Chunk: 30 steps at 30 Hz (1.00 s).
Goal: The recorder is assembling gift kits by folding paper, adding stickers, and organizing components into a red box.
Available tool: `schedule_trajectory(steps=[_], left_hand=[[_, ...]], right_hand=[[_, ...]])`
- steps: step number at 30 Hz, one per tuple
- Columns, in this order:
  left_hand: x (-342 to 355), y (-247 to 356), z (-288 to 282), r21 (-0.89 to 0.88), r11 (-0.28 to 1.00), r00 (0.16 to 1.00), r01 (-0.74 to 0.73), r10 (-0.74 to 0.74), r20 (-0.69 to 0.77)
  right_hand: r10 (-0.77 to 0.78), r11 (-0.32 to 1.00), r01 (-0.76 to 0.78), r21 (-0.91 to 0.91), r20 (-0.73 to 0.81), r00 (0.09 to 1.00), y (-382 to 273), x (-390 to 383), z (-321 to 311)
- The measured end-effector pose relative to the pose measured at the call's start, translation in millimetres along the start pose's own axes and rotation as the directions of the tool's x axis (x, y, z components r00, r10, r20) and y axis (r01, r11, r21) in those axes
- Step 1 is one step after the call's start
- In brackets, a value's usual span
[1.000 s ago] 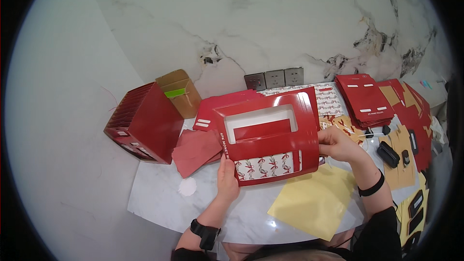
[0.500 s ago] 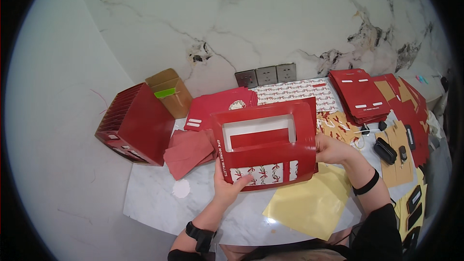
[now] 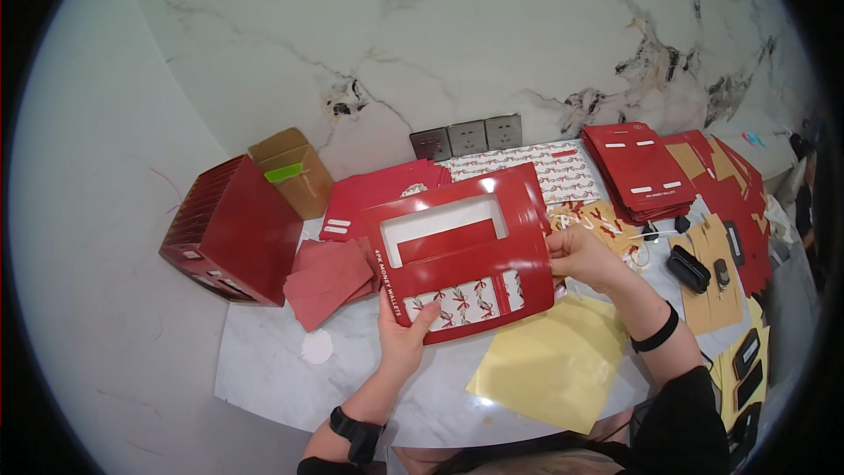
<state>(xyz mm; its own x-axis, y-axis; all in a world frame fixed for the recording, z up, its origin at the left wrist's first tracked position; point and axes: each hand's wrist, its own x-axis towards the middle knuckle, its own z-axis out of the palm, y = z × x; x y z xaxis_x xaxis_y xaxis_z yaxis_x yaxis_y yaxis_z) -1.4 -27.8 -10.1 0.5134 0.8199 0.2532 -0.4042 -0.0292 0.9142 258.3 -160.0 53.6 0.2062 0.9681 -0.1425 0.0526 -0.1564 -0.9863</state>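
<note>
My left hand (image 3: 403,334) grips a red cardboard sleeve (image 3: 432,292) at its lower left, thumb on the front and fingers behind. Held tilted above the table, the sleeve has a large cut-out window across its upper part. Lower openings show a white card (image 3: 464,305) with a bow-and-garland pattern and a red strip inside. At the sleeve's right edge, my right hand (image 3: 585,257) is closed, thumb and fingers together. Its fingertips are partly hidden there, and what they pinch cannot be made out. Below the sleeve lies yellow sheet paper (image 3: 549,361) on the marble table (image 3: 264,378).
On the left stand a red slotted box (image 3: 251,233) and a brown carton (image 3: 299,180). Red envelopes (image 3: 330,281) lie beside them. Patterned sheets (image 3: 527,163) and stacked red sleeves (image 3: 637,167) are at the back. A black case (image 3: 688,269) sits at the right.
The sleeve appears lower and further left, slightly more tilted. Its right-hand opening shows more of the patterned card and a red strip. My right hand stays at the right edge with more fingers showing.
</note>
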Motion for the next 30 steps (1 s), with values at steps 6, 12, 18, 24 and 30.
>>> schedule_trajectory(steps=[6,12,18,24,30], left_hand=[[2.6,-0.1,1.2,-0.036,0.999,1.000,-0.003,0.002,-0.021],[2.4,-0.8,-1.8,-0.061,0.997,0.999,0.036,-0.038,-0.017],[0.7,-3.1,-2.0,-0.063,0.997,0.999,0.034,-0.032,0.034],[-4.9,-7.7,-13.5,-0.290,0.951,0.994,0.108,-0.103,0.030],[-2.4,-5.1,-4.9,-0.332,0.935,0.989,0.129,-0.146,-0.028]], right_hand=[[0.063,0.972,-0.039,0.233,-0.093,0.994,7.2,6.1,-1.3],[-0.362,0.915,0.318,-0.248,-0.156,0.919,5.2,0.1,31.3],[-0.414,0.898,0.334,-0.285,-0.297,0.861,20.8,4.3,41.3],[-0.391,0.875,0.259,-0.409,-0.283,0.876,19.2,2.3,39.4],[-0.347,0.931,0.364,0.017,-0.266,0.899,7.5,1.8,22.1]])
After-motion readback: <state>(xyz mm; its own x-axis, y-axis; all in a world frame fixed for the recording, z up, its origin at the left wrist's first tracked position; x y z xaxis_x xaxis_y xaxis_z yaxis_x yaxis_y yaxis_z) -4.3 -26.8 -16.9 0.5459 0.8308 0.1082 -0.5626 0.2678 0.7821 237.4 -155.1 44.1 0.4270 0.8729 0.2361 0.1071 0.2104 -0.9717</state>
